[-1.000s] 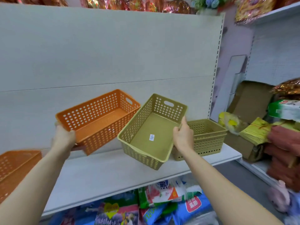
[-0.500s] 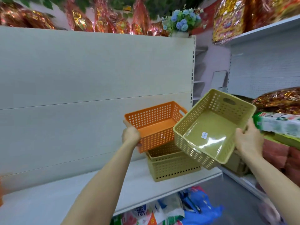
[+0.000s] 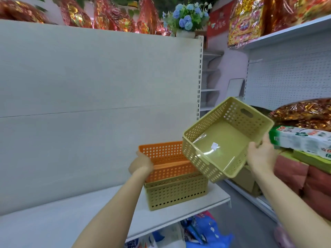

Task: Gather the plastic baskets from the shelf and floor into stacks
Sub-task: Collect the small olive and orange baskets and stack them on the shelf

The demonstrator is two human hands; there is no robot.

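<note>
Hardly anything readable here. The white-and-green packet (image 3: 302, 140) at right carries print too blurred to make out, and the small white sticker (image 3: 215, 146) inside the olive basket (image 3: 227, 140) can't be read.

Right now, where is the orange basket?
In the head view, centre: the orange basket sits nested in the green basket on the shelf, held by the left hand.

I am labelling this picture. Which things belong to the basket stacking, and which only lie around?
Job: orange basket, held green basket, green basket on shelf, left hand, right hand.
Around: blue flowers, foil packages, white-green bag.
</note>
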